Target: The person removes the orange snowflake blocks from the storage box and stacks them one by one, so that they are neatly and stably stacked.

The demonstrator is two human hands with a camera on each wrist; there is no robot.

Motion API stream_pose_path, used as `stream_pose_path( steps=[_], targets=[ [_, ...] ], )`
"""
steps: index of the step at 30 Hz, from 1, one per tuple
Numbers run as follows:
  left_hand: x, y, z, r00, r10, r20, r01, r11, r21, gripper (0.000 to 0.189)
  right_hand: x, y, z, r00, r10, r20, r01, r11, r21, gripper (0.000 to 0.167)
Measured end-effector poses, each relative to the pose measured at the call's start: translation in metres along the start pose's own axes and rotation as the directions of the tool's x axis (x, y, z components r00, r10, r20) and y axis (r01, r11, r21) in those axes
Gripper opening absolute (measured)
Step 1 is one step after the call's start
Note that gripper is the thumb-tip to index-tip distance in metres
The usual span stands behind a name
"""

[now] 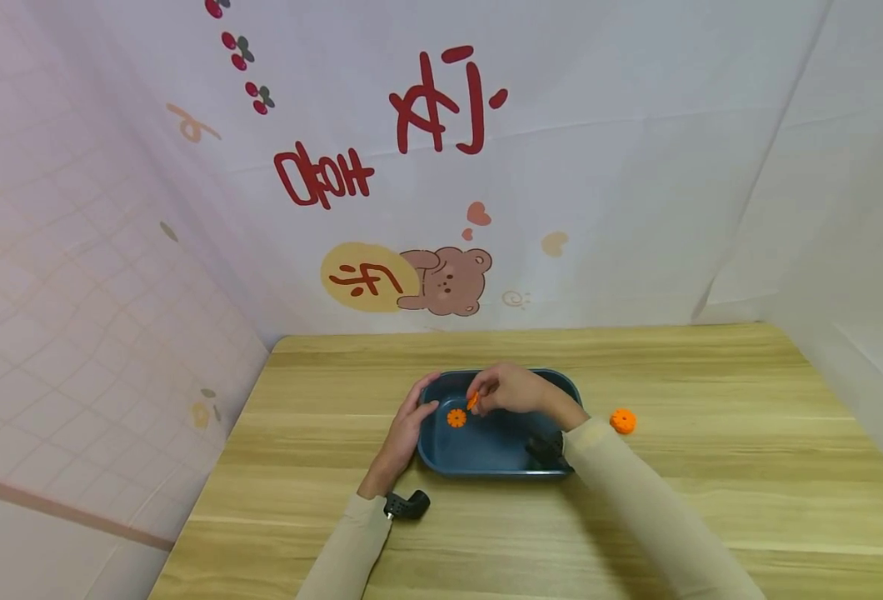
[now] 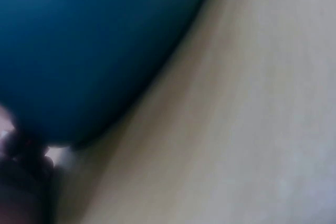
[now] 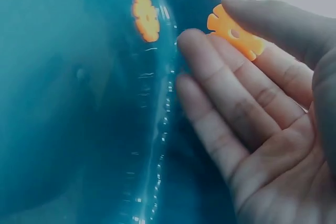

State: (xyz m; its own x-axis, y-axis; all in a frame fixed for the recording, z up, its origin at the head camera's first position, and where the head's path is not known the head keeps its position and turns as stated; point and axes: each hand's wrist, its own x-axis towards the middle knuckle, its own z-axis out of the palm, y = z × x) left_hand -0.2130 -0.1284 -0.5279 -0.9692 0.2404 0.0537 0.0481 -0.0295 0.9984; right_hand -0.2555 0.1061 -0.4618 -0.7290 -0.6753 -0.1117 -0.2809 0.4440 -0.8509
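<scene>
My right hand (image 1: 512, 389) is over a dark blue plastic basin (image 1: 486, 474) and pinches an orange notched toy disc (image 3: 234, 33) between thumb and fingers. A second orange disc (image 1: 456, 418) lies inside the basin toward its left end; the right wrist view shows this disc (image 3: 146, 19) as well, near the curved wall. At the basin's left side, my left hand (image 1: 406, 425) holds the rim, with the thumb over the edge and the fingers along the outside. The left wrist view shows only the basin's outer wall (image 2: 89, 40) and the table, with the fingers hidden.
More orange discs (image 1: 623, 421), apparently stacked, sit on the wooden table (image 1: 719, 433) to the right of the basin, beyond the right forearm. A white wall covering (image 1: 606, 175) with printed figures rises behind the table.
</scene>
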Motion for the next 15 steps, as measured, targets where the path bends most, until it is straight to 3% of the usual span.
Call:
stream_pose_path(
  steps=[10,15],
  targets=[
    [-0.001,0.0,0.0,1.0,-0.008,0.012,0.008,1.0,-0.016,0.046,-0.014,-0.004,-0.01,0.998,0.014,-0.056,-0.011,0.998,0.059,0.032],
    [-0.001,-0.001,-0.001,1.0,-0.003,0.018,0.003,1.0,-0.012,0.046,-0.021,-0.002,-0.018,0.994,-0.019,-0.107,0.029,0.996,0.086,0.034]
  ],
)
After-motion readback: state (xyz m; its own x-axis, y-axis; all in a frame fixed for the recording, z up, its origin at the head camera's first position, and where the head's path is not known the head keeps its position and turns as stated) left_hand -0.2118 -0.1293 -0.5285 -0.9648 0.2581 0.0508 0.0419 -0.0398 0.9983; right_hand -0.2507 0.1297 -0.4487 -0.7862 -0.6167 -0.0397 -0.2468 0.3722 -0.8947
